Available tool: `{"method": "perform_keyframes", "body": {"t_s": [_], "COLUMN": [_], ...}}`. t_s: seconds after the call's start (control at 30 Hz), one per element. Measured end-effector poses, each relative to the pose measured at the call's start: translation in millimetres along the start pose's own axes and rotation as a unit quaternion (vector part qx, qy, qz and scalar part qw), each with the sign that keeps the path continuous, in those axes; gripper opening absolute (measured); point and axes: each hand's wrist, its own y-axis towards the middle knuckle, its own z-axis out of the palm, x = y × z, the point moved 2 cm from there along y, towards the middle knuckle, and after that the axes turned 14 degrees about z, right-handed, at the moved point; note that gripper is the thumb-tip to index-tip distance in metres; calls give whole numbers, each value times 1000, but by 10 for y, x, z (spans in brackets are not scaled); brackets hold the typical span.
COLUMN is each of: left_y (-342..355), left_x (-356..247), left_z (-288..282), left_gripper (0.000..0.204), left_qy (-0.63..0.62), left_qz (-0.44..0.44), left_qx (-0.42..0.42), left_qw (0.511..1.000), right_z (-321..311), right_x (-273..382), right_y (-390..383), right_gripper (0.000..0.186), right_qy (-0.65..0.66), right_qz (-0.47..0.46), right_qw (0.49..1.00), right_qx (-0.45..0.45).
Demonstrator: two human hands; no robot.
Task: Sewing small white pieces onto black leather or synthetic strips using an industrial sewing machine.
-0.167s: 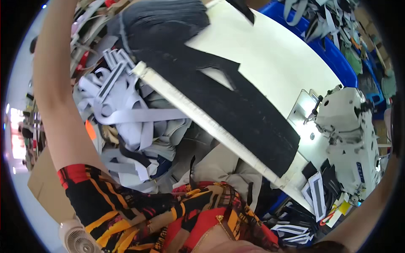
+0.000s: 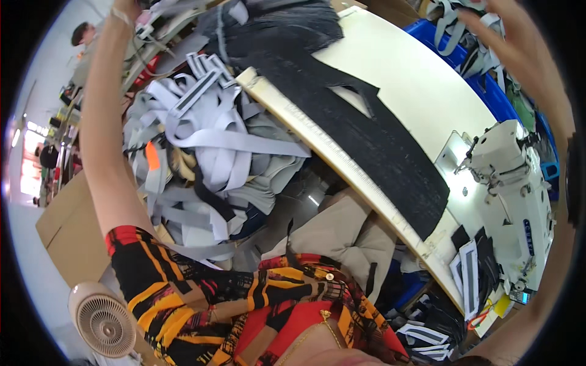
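Observation:
My left arm stretches up the left side, and only part of my left hand [image 2: 126,7] shows at the top edge; its fingers are cut off. My right hand [image 2: 519,43] is raised at the far upper right with fingers stretched out to the left, in front of the blue bin [image 2: 427,38] of grey straps. I see nothing held in it. Between my arms, a long black fabric piece [image 2: 366,140] with a cut-out lies on the white table [image 2: 403,61]. Its far end meets a stack of dark fabric [image 2: 281,30].
A measuring scale [image 2: 323,134] runs along the table's near edge. Grey straps [image 2: 226,140] are heaped left of it. A white sewing machine [image 2: 513,158] stands at right, near black pieces with white-framed patches [image 2: 469,274]. A fan [image 2: 104,320] is at lower left.
My right hand has come into view at the upper right. The view has shifted, so the table and heap sit farther right and more of the fan shows. The black fabric still lies on the table.

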Motion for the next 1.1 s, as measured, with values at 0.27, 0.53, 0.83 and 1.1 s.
{"method": "perform_keyframes", "body": {"t_s": [0.27, 0.53, 0.83, 1.1], "left_y": [-3279, -3427, -467, 756], "left_x": [1862, 1637, 3948, 5357], "left_z": [-1883, -2225, 716, 1054], "left_gripper": [26, 49, 38, 60], "left_qy": [398, 905, 813, 802], "left_qz": [12, 107, 270, 199], "left_qx": [-551, -310, 151, 282], "left_qw": [733, 271, 493, 487], "right_z": [-300, -950, -533, -205], "right_x": [726, 366, 160, 193], "right_y": [-1225, -2292, -3888, -4601], "right_gripper": [24, 14, 48, 77], "right_qy": [14, -99, -92, -77], "right_qz": [-74, 40, 368, 421], "right_qw": [997, 992, 855, 853], "right_qx": [14, 61, 354, 299]}}
